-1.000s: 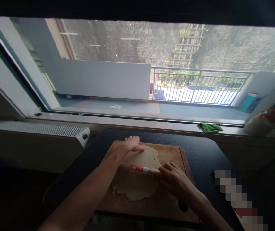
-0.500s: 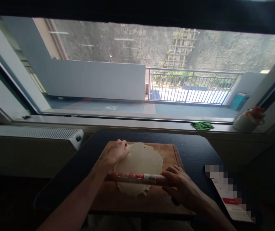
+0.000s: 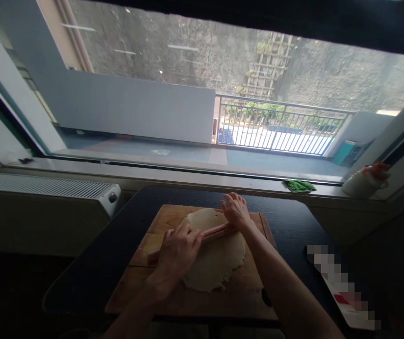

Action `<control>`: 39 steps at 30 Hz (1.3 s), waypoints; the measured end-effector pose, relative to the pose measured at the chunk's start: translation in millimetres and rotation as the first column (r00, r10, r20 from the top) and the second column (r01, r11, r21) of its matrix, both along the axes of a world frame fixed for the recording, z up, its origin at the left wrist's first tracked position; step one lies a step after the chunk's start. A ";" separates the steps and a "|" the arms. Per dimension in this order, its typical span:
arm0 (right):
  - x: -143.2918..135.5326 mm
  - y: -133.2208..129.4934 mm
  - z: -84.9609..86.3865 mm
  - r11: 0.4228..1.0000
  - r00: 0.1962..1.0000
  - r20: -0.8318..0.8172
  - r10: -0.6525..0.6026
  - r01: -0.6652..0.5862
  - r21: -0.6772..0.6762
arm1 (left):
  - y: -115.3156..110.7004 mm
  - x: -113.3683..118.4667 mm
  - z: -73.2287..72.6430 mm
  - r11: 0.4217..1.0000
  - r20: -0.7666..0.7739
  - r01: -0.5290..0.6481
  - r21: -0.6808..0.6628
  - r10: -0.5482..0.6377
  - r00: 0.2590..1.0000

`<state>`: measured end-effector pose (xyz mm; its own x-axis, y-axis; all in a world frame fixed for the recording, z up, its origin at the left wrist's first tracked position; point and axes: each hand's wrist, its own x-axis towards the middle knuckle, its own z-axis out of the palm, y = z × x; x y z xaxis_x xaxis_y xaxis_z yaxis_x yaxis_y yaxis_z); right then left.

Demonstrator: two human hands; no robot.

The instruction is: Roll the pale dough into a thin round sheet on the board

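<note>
A thin, flattened sheet of pale dough (image 3: 219,263) with a ragged edge lies on a wooden cutting board (image 3: 131,292). Across its upper part, slanting up to the right, is a rolling pin (image 3: 216,231). My left hand (image 3: 181,247) is closed over the pin left of its middle, and the pin's left end sticks out past it. At the pin's right end, my right hand (image 3: 236,210) rests its palm on top, with the fingers stretched forward beyond it. That right end is hidden under the hand.
The board sits on a dark table (image 3: 92,268). A partly blurred, pale flat item (image 3: 339,287) lies at the right edge. Behind are a windowsill with a green cloth (image 3: 300,186) and a white jug (image 3: 362,183). A radiator (image 3: 46,207) stands at left.
The rolling pin has moved up the dough and turned from nearly level to slanted. My left hand has come back toward me onto the pin; my right hand has gone forward.
</note>
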<state>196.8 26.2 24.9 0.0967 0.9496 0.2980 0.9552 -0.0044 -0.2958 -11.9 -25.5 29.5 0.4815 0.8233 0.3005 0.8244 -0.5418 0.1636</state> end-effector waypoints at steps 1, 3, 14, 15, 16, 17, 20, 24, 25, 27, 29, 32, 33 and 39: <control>-2.6 -1.9 -1.0 1.000 1.000 0.009 -0.004 0.004 0.012 | -2.3 0.8 -1.5 1.000 -0.005 0.007 0.001 -0.007 1.000; -5.1 -21.5 -5.6 0.999 0.999 0.044 0.020 -0.022 0.041 | -9.9 -1.2 -6.5 1.000 0.000 0.028 0.011 -0.028 1.000; -10.6 16.2 -11.0 0.999 0.996 0.070 0.046 -0.046 -0.003 | -4.4 -5.2 -8.6 0.999 -0.040 0.035 0.038 -0.034 0.999; -16.2 36.4 -7.7 0.998 0.996 0.062 0.059 -0.058 -0.010 | -2.5 -4.8 -4.5 0.999 -0.055 0.025 0.020 -0.023 0.998; -21.6 52.3 -4.6 0.997 0.995 0.058 0.080 -0.079 -0.016 | -1.9 -5.6 -1.0 1.000 -0.065 0.014 0.005 -0.013 0.998; -26.1 62.6 -2.1 0.995 0.993 0.056 0.102 -0.101 -0.018 | -2.6 -7.8 1.4 1.000 -0.071 0.004 -0.008 -0.004 0.997; -25.9 55.4 -1.6 0.988 0.987 0.047 0.156 -0.156 -0.009 | -10.6 -21.2 -1.8 1.000 -0.074 0.012 -0.026 -0.014 0.997; 7.0 -13.7 -13.3 0.972 0.970 0.064 0.233 -0.230 -0.047 | -26.6 -40.1 -26.5 0.983 -0.041 0.179 0.029 -0.177 0.983; 16.3 -30.9 -15.6 0.964 0.962 0.082 0.261 -0.256 -0.068 | -29.9 -42.3 -32.6 0.974 -0.029 0.219 0.058 -0.218 0.976; 29.0 -52.3 -17.4 0.955 0.951 0.114 0.288 -0.277 -0.103 | -34.4 -43.9 -39.8 0.964 -0.017 0.252 0.089 -0.251 0.968; 29.6 -49.4 -16.3 0.957 0.952 0.127 0.278 -0.264 -0.118 | -35.3 -44.6 -38.7 0.969 -0.025 0.234 0.081 -0.233 0.972; 8.3 -2.1 -12.8 0.967 0.968 0.092 0.235 -0.223 -0.119 | -30.9 -48.6 -27.4 0.986 -0.053 0.156 0.062 -0.152 0.987; -2.6 20.0 -11.4 0.968 0.971 0.071 0.228 -0.218 -0.126 | -28.7 -50.8 -23.3 0.991 -0.060 0.116 0.064 -0.112 0.992; -47.9 95.9 -4.8 0.945 0.964 0.039 0.264 -0.250 -0.210 | -24.2 -60.4 -12.2 1.000 -0.085 -0.004 0.026 0.007 0.996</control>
<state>149.0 122.1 20.1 -0.1717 0.9805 0.0954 0.9490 0.1906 -0.2510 -72.3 -49.7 17.3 0.5015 0.8187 0.2798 0.8377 -0.5403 0.0794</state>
